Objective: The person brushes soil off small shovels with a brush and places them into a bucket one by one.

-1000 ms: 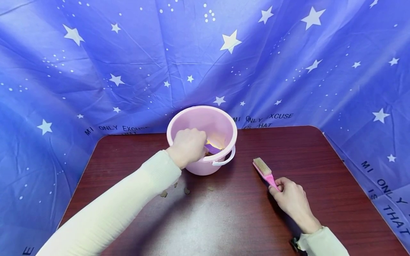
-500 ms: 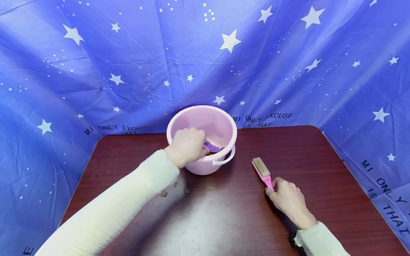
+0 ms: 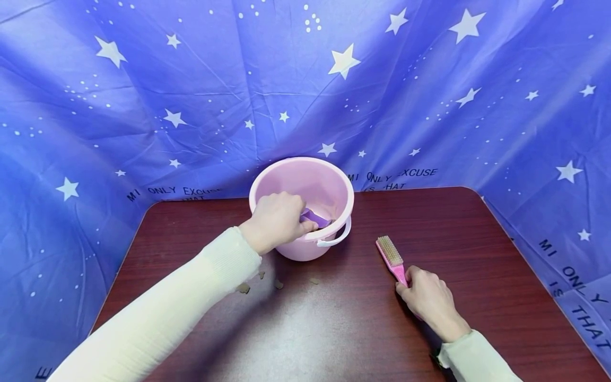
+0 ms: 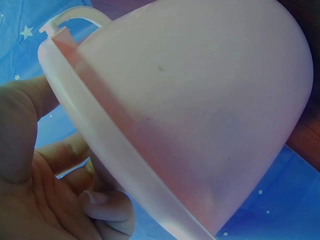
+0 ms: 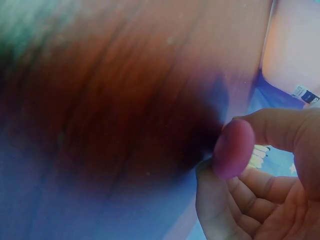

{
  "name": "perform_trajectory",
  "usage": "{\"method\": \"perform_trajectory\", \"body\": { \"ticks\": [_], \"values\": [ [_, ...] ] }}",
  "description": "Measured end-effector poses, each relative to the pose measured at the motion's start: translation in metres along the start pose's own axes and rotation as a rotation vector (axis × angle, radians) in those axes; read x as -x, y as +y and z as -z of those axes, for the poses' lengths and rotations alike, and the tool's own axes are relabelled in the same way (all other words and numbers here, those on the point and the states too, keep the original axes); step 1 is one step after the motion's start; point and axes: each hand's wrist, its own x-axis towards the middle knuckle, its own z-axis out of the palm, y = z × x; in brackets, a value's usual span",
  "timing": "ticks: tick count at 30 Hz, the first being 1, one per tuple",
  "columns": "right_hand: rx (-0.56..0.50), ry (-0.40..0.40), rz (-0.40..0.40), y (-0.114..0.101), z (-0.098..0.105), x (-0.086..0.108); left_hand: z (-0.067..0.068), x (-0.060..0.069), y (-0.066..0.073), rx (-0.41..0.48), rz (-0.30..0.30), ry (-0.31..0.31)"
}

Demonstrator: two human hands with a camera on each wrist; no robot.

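Note:
My left hand reaches over the near left rim of a pale pink bucket. It grips a purple dustpan, only part of which shows inside the bucket. In the left wrist view, the curled fingers of my left hand are beside the bucket rim; the dustpan is hidden there. On the right, my right hand pinches the handle of a pink brush low over the table, pale bristles facing up. The right wrist view shows the rounded handle end between thumb and fingers.
Several small brownish flakes lie on the dark red wooden table in front of the bucket. A white handle hangs at the bucket's right side. A blue star-print cloth stands around the table's back and sides.
My left hand has turned slightly, and the dustpan has shifted in the bucket; the bright yellow patch beside it no longer shows. My right hand has moved a little left with the brush.

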Motion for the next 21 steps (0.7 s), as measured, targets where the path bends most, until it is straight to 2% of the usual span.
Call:
{"method": "perform_trajectory", "body": {
  "ticks": [11,21],
  "values": [
    [0.014,0.000,0.004,0.002,-0.002,0.001,-0.001,0.005,-0.002,0.007,-0.024,0.070],
    [0.021,-0.005,0.004,0.003,-0.004,0.001,0.000,0.016,-0.011,0.004,-0.035,0.210]
  ]
}}
